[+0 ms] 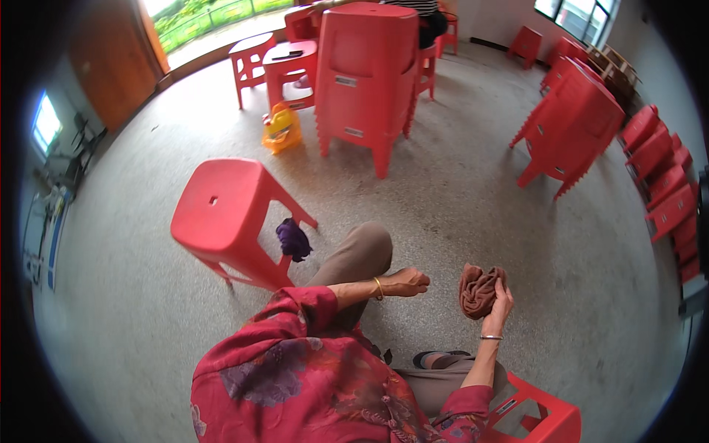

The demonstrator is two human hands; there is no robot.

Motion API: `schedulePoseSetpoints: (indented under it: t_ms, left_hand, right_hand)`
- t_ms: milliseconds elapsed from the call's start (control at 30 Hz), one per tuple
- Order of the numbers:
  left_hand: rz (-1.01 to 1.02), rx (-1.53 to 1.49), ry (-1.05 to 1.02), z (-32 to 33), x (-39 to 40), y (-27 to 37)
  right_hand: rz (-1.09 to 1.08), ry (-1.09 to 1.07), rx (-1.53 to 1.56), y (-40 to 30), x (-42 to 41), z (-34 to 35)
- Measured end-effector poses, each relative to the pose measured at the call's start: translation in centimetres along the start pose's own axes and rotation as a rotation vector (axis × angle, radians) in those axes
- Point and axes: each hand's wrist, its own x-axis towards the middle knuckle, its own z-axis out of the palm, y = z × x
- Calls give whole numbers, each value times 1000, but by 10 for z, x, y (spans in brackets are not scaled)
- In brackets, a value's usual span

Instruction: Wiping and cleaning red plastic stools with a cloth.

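Observation:
A crumpled brown cloth is gripped in my right hand, held out over the floor with its folds bunched up. My left hand is apart from the cloth, across from it, above the floor beside my raised knee. Its fingers are curled in, and I see nothing in them. A bunched dark purple cloth hangs on the side frame of a red plastic stool to my left.
Another red stool is at my lower right. Ahead rise a tall stack of red stools and an orange plastic bag. More stacked stools stand to the right. A person in striped clothing sits behind the tall stack.

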Motion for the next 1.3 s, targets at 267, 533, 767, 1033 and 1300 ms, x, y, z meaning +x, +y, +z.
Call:
schedulePoseSetpoints:
  t_ms: [267,533,767,1033,1300]
  left_hand:
    - [154,-144,423,-70,-52,53]
    - [79,-111,672,-134,-77,51]
    - [-39,-216,522,-109,-68,69]
    - [-28,-282,463,-104,-57,55]
    - [234,320,278,-174,-66,9]
  right_hand:
    - [6,-33,-54,-6,-8,10]
    - [-91,90,12,-1,1,-5]
    - [-98,73,135,17,15,-12]
    - [-10,119,16,-1,0,-16]
    - [-91,214,-142,-6,5,-3]
